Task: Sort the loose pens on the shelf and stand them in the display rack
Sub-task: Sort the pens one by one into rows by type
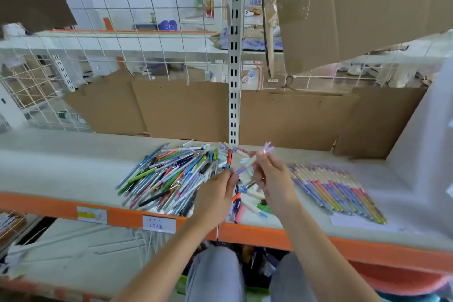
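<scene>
While the loose pens (169, 176) lie in a mixed heap on the shelf (61, 167), just left of centre, the right hand (272, 174) holds a pale, cream-bodied pen (252, 160) with lilac ends above the heap, its fingers curled and pinching the barrel near the middle. The left hand (218, 191) sits just beside it, fingers bent toward the lower lilac end of the same pen; whether those fingertips actually grip it or only touch it cannot be told. A sorted row of pens (338, 189) lies side by side on the shelf to the right of the hands, well apart from the heap. A few more stray pens (250, 201) lie between and under the hands. No display rack can be identified with certainty in this view. Each pen is judged to be light, stiff and slender, with a smooth plastic barrel that is likely to slip or roll if held loosely. The recommended hold is a pinch at mid-barrel, where the balance is best; the caps and the forked lilac tip (268, 148) look like the weaker parts and should not take the load. Pens in the heap overlap, so lifting one from its free end is judged less likely to drag its neighbours off the orange shelf edge (49, 206).
</scene>
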